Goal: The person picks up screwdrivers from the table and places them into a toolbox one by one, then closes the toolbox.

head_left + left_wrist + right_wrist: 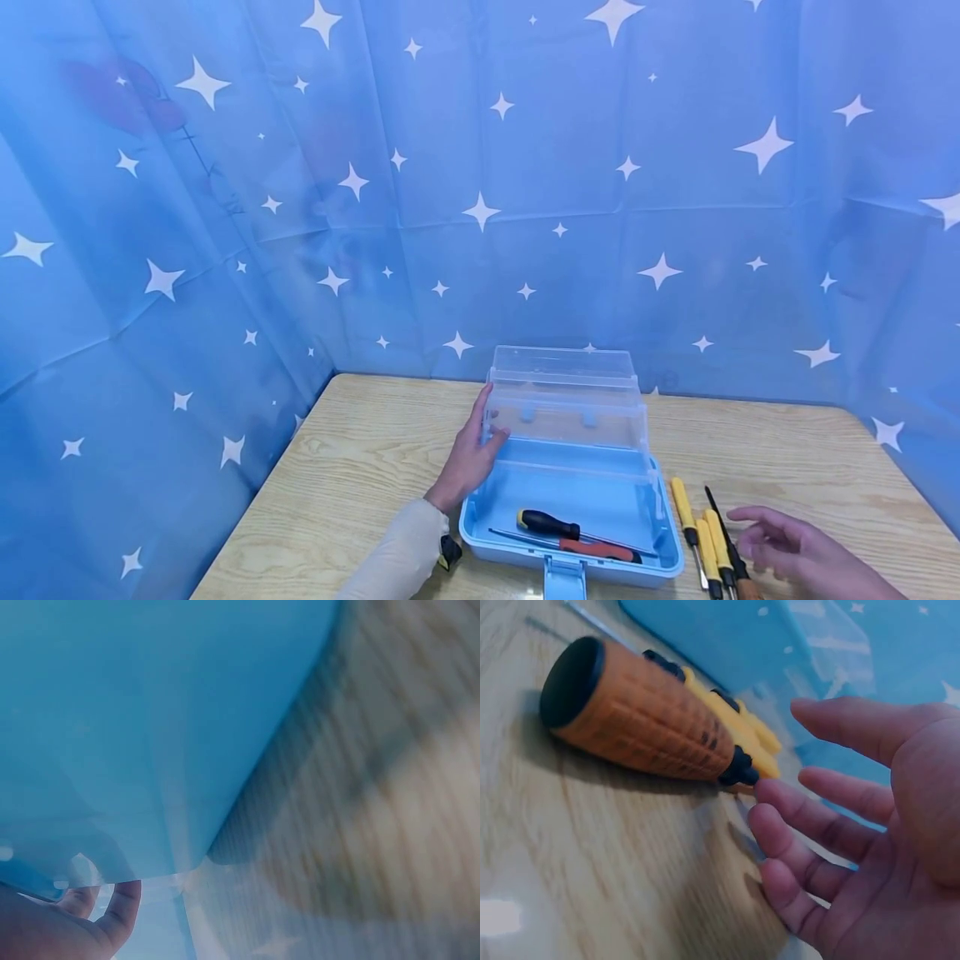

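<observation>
The left hand [467,460] grips the left edge of the light-blue plastic toolbox's [600,500] clear plastic lid [566,423]; rightward, the empty right hand [798,546], fingers apart, hangs beside the brown-handled screwdriver [649,716].

Blue backdrop cloth [570,133] with white four-pointed stars [765,146], faint pinkish shape [112,96] at upper left, pale wood-grain tabletop [337,467] with rounded far corners

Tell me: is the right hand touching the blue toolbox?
Apart. The head view shows a gap, with yellow-handled screwdrivers in it, between the right hand and the blue toolbox.
</observation>
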